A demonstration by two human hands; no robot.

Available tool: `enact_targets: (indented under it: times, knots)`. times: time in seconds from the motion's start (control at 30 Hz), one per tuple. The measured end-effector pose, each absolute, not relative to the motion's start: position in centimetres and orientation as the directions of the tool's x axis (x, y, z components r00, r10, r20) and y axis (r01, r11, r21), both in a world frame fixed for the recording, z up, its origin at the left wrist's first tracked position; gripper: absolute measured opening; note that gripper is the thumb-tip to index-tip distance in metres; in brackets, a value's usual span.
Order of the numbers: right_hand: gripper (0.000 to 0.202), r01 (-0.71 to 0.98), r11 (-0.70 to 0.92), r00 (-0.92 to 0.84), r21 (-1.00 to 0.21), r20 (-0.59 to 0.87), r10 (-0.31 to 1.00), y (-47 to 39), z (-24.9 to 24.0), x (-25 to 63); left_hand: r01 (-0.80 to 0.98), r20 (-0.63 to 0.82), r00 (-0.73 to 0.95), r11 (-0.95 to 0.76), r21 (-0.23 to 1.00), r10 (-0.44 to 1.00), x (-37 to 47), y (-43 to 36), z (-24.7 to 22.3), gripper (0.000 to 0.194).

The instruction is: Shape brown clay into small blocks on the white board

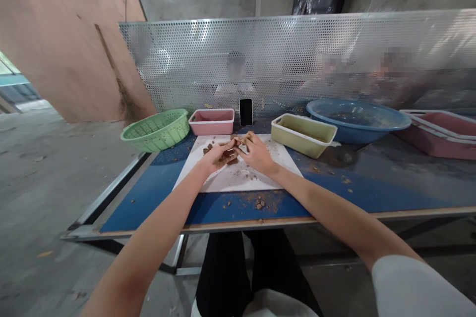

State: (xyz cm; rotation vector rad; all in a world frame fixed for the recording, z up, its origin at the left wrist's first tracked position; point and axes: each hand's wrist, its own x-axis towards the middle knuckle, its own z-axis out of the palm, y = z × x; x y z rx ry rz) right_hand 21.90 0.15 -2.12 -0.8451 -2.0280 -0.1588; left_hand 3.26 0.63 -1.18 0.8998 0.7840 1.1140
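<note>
My left hand [219,155] and my right hand [256,152] meet over a white sheet [223,184] on the blue table. Between their fingertips they hold a small brown lump [239,142], partly covered by the fingers. More brown pieces [207,148] lie on the sheet just left of my left hand, and another brown piece shows under the hands. Dark crumbs are scattered over the sheet's right and lower parts.
Behind the sheet stand a green basket [158,130], a pink tray [212,128], an upright phone [246,112] and a yellow-green tray [303,141]. A blue basin [357,131] and pink containers [439,141] stand right. Brown bits [260,203] lie near the table's front edge.
</note>
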Motion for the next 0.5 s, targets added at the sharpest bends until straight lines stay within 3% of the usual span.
enact_targets:
  times: [0.23,0.5]
  knots:
    - [0.027,0.627,0.757,-0.365,-0.183,0.790,0.493,0.24,-2.30,22.06,-0.354,-0.061,0.262,0.155,0.922,0.963,3.12,0.90,-1.54,0.017]
    - [0.021,0.542,0.802,-0.297,-0.252,0.835,0.463,0.97,-2.79,22.27,-0.390,-0.110,0.317,0.235,0.890,0.942,3.13,0.57,-0.84,0.018]
